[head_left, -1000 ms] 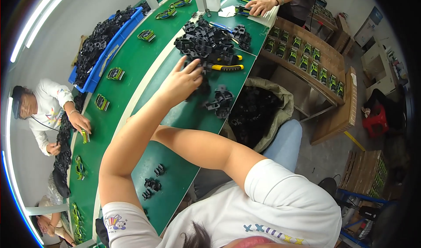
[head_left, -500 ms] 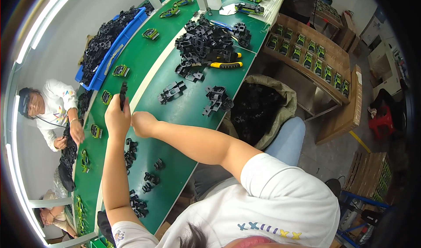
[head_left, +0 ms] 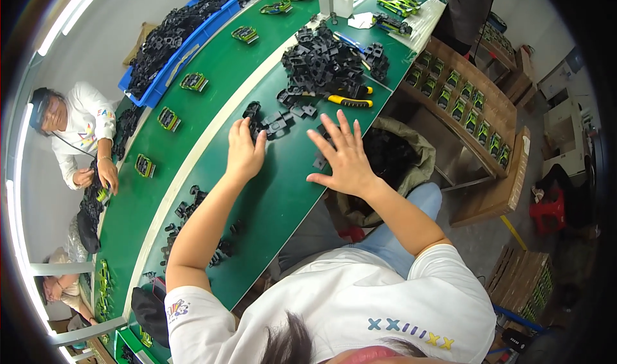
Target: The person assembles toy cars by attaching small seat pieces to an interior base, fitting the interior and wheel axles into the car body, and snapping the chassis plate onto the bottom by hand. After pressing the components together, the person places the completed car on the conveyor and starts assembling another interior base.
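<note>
My left hand [head_left: 245, 153] grips a black plastic part [head_left: 252, 112] between thumb and fingers, above the green work table [head_left: 273, 190]. Just past its thumb lies another black moulded part [head_left: 279, 123]. My right hand [head_left: 349, 164] is open, fingers spread, over a further black part [head_left: 321, 159] near the table's edge; the hand covers much of that part, and I cannot tell whether they touch. Beyond both hands rises a heap of black parts [head_left: 321, 62], with yellow-and-black handled pliers [head_left: 350, 101] at its near side.
Green toy cars [head_left: 169, 119] sit along the strip beyond a pale divider [head_left: 193, 152]. A blue bin [head_left: 154, 94] of black parts stands across from me, beside a seated co-worker [head_left: 83, 132]. An open sack [head_left: 418, 148] is by my knee; a cardboard tray of cars [head_left: 472, 107] stands right.
My left hand has moved right and away from the divider, still with the black part. My right hand has left its side, swung right and spread its fingers. The view has shifted slightly.
</note>
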The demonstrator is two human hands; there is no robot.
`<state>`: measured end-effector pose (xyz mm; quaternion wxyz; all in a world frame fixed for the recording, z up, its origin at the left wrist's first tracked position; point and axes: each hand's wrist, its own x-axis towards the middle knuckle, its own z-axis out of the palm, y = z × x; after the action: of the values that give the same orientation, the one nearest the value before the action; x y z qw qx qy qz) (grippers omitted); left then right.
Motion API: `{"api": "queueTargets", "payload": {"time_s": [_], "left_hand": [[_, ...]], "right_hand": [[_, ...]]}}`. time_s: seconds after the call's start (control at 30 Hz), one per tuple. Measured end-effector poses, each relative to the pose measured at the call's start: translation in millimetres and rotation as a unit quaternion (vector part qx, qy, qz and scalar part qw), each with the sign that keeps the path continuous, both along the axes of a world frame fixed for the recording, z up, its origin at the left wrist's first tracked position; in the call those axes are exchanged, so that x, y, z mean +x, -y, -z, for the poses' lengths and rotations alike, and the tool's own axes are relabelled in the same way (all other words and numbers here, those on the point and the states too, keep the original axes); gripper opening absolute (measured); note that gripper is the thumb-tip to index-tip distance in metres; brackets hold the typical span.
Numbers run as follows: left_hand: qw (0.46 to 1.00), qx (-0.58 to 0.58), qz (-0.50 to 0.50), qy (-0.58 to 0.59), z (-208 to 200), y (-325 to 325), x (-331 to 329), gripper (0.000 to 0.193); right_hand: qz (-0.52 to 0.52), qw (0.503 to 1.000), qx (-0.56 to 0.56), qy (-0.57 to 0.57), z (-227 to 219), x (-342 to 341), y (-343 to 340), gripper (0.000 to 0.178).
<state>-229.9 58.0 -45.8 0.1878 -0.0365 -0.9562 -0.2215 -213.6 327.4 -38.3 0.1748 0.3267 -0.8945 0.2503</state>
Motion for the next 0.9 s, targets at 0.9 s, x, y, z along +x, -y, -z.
{"api": "queueTargets", "payload": {"time_s": [0.9], "left_hand": [[0.975, 0.2, -0.076, 0.059, -86, -22, 83, 0.04]], "right_hand": [[0.283, 0.925, 0.139, 0.213, -43, -402, -170, 0.109]]}}
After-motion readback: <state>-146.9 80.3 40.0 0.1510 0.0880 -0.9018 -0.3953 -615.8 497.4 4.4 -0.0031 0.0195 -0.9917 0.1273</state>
